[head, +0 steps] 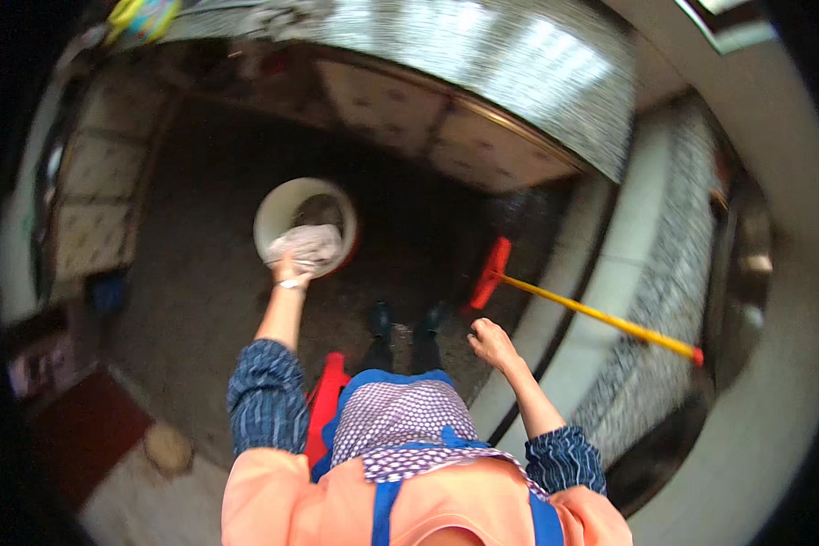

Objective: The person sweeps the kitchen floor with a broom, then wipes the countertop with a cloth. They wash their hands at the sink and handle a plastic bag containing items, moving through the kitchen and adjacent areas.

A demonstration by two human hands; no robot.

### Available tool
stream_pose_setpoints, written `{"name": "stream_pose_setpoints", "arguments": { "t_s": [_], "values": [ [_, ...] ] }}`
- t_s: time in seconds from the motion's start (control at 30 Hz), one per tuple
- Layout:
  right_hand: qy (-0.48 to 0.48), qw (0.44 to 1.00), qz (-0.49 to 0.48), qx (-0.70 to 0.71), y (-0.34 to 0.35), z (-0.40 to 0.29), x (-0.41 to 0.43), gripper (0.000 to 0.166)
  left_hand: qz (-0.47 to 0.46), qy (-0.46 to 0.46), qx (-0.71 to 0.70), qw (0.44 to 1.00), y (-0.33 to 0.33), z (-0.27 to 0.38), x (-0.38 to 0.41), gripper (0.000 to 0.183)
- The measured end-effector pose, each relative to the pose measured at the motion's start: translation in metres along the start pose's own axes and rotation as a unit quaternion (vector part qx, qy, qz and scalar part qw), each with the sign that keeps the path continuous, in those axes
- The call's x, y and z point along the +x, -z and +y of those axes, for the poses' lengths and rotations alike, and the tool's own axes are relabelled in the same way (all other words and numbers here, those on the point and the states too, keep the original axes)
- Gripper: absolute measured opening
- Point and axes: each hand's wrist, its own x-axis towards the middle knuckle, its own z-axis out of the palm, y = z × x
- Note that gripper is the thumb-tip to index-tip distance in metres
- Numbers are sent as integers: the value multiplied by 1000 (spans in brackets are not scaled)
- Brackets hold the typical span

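My left hand (293, 267) grips a pale, crumpled cloth (310, 246) at the mouth of a white bucket (271, 217). Dark contents, perhaps murky water, show inside behind the cloth. My right hand (494, 341) hangs over the floor with its fingers curled in, and nothing shows in it. Just beyond that hand is the red head (491, 273) of a long-handled broom or squeegee. Its yellow pole (587, 310) leans against the counter on the right, apart from my fingers.
A grey counter (478, 48) with tiled fronts runs across the far side. On the right stands a speckled stone-topped counter (655, 341). A red object (325, 403) is beside my left leg. Dark floor (198, 321) surrounds the bucket. A brown mat (85, 430) lies at lower left.
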Motion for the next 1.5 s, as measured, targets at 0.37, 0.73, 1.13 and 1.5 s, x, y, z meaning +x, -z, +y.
{"name": "stream_pose_setpoints", "arguments": {
  "t_s": [0.37, 0.73, 1.13, 1.5],
  "values": [
    [-384, 578, 458, 556, 89, 201, -79, 57, 82, 145, 417, 894, 9, -66, -74, 23],
    [-147, 843, 347, 385, 141, 169, -41, 8, -186, 179, 519, 815, -103, -159, -149, 34],
    [168, 970, 73, 159, 25, 20, 77, 9, -415, -160, 559, 700, -265, -74, -270, 19],
    [190, 977, -86, 35, 28, -103, 81, 19, -239, -314, 132, 909, -227, 86, -348, 24]
  ]
}}
